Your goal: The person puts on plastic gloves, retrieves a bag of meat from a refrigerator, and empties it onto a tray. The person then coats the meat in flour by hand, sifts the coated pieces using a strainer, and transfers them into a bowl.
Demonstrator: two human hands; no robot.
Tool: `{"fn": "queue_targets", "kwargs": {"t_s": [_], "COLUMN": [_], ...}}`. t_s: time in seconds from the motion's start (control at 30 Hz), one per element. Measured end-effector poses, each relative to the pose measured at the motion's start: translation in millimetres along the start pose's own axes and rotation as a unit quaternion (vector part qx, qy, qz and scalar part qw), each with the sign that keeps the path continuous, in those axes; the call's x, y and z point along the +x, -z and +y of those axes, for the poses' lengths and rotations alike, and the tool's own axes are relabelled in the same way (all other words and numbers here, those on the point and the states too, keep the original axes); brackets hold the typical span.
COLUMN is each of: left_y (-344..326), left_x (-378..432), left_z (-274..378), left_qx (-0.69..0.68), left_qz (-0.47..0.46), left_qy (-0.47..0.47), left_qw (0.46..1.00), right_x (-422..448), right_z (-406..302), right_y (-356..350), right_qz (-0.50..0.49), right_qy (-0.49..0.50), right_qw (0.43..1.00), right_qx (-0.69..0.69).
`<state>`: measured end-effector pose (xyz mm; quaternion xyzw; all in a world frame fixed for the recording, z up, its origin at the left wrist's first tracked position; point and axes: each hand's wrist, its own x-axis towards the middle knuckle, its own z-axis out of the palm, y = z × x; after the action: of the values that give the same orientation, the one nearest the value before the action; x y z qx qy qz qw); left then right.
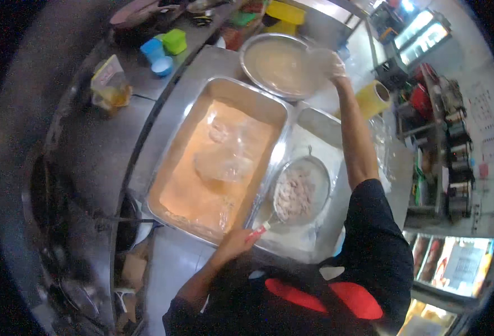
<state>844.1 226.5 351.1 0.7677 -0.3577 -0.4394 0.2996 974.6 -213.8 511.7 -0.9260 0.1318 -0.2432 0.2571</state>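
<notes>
My left hand (239,243) is closed around the handle (258,232) of a round strainer, beside the near corner of a deep metal tray. Floured pieces (295,195), perhaps meat, lie in the strainer, which rests in a second metal pan (318,126) with white powder. The deep tray (169,180) holds orange powder, with a clear plastic bag or film (224,166) on it. My right hand (329,65), blurred and seemingly in a clear glove, is at the right rim of a large metal bowl (268,63) of pale liquid; its fingers cannot be made out.
A roll of plastic film (373,98) stands right of my right forearm. Blue cups (152,50), a green cup (175,41) and a clear container (112,90) sit on the left counter (100,151). Yellow containers (284,14) are behind the bowl. Shelves (436,147) stand at the far right.
</notes>
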Motion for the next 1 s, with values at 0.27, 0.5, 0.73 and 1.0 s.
{"fn": "queue_targets", "kwargs": {"t_s": [0.27, 0.5, 0.73, 1.0], "left_y": [4.0, 6.4, 8.2, 3.5], "left_x": [3.8, 2.1, 1.8, 3.1], "left_z": [5.4, 9.7, 10.1, 4.3], "left_qx": [-0.029, -0.028, 0.006, 0.017], "left_qz": [0.028, 0.019, 0.020, 0.027], "left_qy": [-0.067, -0.075, -0.087, -0.083], "left_qw": [0.997, 0.997, 0.996, 0.996], "right_x": [-239.9, -371.1, -337.7, -355.6], "right_z": [2.2, 3.3, -60.9, -12.6], "right_y": [-20.6, -123.4, -62.9, -93.7], "right_qz": [-0.377, -0.058, -0.143, -0.140], "right_qy": [-0.097, -0.141, -0.026, -0.005], "right_qw": [0.921, 0.972, 0.984, 0.936], "right_qx": [-0.014, 0.178, -0.106, -0.323]}}
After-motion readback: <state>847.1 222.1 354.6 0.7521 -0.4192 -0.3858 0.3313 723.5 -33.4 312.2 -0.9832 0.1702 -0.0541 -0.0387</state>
